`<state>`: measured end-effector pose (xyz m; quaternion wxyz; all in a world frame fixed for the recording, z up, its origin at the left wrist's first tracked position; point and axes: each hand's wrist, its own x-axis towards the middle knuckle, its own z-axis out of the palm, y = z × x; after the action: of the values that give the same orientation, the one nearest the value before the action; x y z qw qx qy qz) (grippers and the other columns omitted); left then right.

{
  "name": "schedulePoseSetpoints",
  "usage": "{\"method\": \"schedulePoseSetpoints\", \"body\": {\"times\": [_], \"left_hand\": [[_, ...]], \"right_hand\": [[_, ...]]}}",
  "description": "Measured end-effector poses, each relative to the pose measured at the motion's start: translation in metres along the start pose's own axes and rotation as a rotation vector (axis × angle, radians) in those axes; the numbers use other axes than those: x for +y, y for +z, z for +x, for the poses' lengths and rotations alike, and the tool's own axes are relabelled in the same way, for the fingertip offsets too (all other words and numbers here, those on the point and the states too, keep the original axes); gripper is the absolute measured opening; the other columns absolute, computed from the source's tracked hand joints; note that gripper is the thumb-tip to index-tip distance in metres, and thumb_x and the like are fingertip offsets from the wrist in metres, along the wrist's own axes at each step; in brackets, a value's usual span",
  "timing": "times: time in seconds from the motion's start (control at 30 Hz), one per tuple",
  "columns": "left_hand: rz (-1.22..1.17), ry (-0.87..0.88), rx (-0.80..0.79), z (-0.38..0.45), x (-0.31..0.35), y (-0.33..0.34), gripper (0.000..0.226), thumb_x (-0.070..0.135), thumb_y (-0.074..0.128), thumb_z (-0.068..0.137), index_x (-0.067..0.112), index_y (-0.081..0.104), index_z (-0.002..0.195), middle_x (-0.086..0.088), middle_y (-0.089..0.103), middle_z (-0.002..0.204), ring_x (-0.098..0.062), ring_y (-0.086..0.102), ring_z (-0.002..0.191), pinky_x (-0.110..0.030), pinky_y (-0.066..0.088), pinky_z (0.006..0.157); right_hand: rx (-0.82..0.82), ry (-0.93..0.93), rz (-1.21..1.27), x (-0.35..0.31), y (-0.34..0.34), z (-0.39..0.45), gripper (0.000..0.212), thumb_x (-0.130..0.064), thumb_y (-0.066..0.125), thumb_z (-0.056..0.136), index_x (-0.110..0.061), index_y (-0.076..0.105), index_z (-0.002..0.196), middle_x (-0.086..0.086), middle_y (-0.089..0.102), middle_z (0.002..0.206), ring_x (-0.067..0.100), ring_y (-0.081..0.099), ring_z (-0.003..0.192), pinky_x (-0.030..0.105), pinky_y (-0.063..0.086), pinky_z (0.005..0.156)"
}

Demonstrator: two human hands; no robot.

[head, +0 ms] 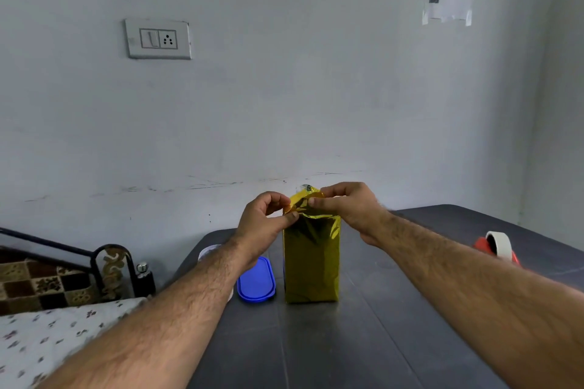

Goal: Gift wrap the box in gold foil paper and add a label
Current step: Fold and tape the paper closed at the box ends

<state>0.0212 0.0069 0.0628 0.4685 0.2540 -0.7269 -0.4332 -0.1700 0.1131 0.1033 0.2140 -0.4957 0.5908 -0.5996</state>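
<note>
A tall box wrapped in gold foil paper stands upright on the dark table, near its middle. The foil's loose top end is bunched above the box. My left hand pinches that foil from the left with thumb and fingers. From the right, my right hand pinches the same folded top. No label shows in this view.
A blue oval lid lies just left of the box, with a pale round thing behind my left forearm. A tape roll on a red dispenser sits at the table's right. A bed and black bottle are at left.
</note>
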Motion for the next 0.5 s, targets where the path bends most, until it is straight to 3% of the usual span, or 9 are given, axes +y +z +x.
{"method": "schedulePoseSetpoints", "body": {"times": [0.1, 0.27, 0.37, 0.43, 0.5], "left_hand": [[-0.031, 0.003, 0.030, 0.000, 0.000, 0.001, 0.026, 0.015, 0.082, 0.090, 0.027, 0.072, 0.112, 0.008, 0.075, 0.114, -0.010, 0.068, 0.117, -0.032, 0.058, 0.099], [0.035, 0.076, 0.109, 0.000, 0.010, 0.007, 0.025, 0.016, 0.073, 0.098, 0.025, 0.066, 0.120, 0.007, 0.071, 0.116, -0.013, 0.066, 0.115, -0.029, 0.057, 0.098], [0.330, 0.358, 0.202, -0.008, 0.018, 0.015, 0.027, 0.020, 0.073, 0.097, 0.021, 0.064, 0.123, 0.010, 0.068, 0.121, -0.008, 0.062, 0.116, -0.027, 0.050, 0.101], [0.494, 0.572, 0.256, -0.017, 0.024, 0.026, 0.028, 0.021, 0.075, 0.095, 0.019, 0.066, 0.122, 0.009, 0.069, 0.118, -0.011, 0.063, 0.113, -0.034, 0.046, 0.102], [0.621, 0.678, 0.282, -0.028, 0.032, 0.039, 0.029, 0.023, 0.078, 0.091, 0.023, 0.068, 0.118, 0.011, 0.070, 0.116, -0.014, 0.063, 0.113, -0.039, 0.037, 0.102]], "right_hand": [[0.032, -0.008, -0.007, 0.000, 0.000, 0.003, 0.022, -0.033, 0.090, 0.084, -0.014, 0.083, 0.093, 0.000, 0.081, 0.092, 0.010, 0.075, 0.092, 0.017, 0.053, 0.068], [0.053, -0.007, -0.050, -0.002, -0.010, 0.003, 0.024, -0.038, 0.085, 0.089, -0.021, 0.080, 0.104, -0.001, 0.079, 0.100, 0.011, 0.073, 0.093, 0.018, 0.051, 0.063], [0.098, -0.001, -0.058, 0.006, -0.027, -0.003, 0.019, -0.034, 0.084, 0.091, -0.022, 0.080, 0.105, -0.005, 0.079, 0.102, 0.008, 0.072, 0.099, 0.018, 0.050, 0.071], [0.150, 0.018, -0.092, 0.015, -0.043, -0.010, 0.015, -0.033, 0.084, 0.091, -0.023, 0.081, 0.101, -0.007, 0.078, 0.100, 0.006, 0.070, 0.097, 0.018, 0.050, 0.072], [0.190, 0.050, -0.135, 0.025, -0.062, -0.016, 0.010, -0.031, 0.084, 0.090, -0.024, 0.081, 0.097, -0.009, 0.077, 0.095, 0.006, 0.068, 0.089, 0.022, 0.050, 0.070]]}}
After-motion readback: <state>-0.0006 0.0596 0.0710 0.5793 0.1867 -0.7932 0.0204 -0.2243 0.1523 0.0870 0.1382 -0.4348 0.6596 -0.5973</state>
